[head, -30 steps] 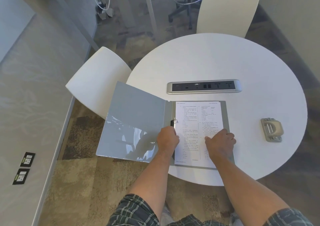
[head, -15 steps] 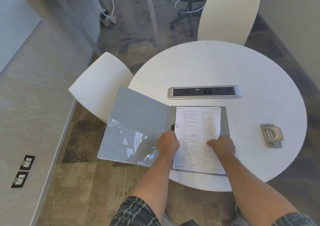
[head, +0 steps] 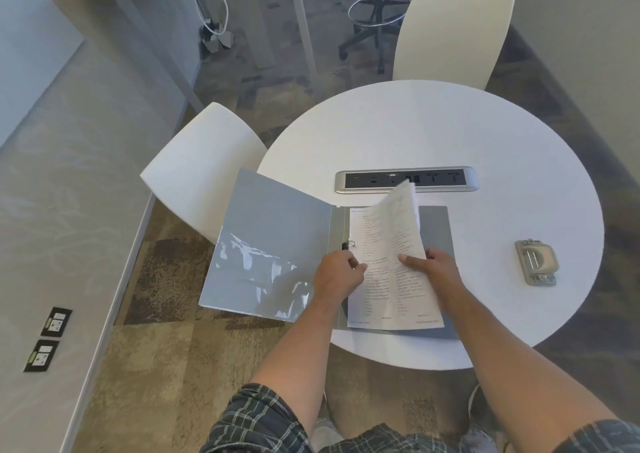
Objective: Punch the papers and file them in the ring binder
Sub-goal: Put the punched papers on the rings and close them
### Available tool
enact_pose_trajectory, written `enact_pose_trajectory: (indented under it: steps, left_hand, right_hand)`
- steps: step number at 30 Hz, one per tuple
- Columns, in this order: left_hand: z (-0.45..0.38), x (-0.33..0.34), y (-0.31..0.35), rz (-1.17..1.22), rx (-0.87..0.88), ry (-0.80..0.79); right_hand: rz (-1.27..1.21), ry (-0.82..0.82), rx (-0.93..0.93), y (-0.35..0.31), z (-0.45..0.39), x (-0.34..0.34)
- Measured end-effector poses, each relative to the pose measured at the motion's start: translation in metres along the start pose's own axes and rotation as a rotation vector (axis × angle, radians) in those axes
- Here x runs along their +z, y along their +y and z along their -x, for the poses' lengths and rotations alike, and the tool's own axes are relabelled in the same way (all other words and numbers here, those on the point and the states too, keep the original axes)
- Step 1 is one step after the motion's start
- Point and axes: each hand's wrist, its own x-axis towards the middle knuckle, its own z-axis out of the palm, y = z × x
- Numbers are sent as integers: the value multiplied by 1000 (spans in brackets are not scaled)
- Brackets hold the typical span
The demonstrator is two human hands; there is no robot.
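Grey ring binder (head: 277, 244) lies open at centre frame on the white table (head: 450, 133); my right hand (head: 434, 272) pinches the papers (head: 391, 279) lifted off it. My left hand (head: 337, 276) curls fingers at their left edge by the ring, with the hole punch (head: 536, 262) far right.

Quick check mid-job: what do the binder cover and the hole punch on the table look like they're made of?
Ring binder: grey board, seemingly under a glossy clear plastic pocket; bright window reflections streak its lower inside cover. Hole punch: looks like brushed or painted metal, dull silver-beige with soft highlights, though moulded plastic parts cannot be ruled out. Papers: thin printed sheets, curling where the right hand lifts them.
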Motion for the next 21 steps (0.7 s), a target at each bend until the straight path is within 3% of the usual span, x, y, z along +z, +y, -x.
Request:
enact_pose_trajectory:
  steps: [4,9,21]
  left_hand:
    - [0,-15,12,117,77,-7]
    - [1,-45,29,292,0,-11]
    - [-4,-89,10,-3,7,64]
  right_hand:
    - [-88,-78,-44,-6,2,11]
    - [-70,-194,-101,-21,8,40]
    - [141,-522,-185,-30,20,101]
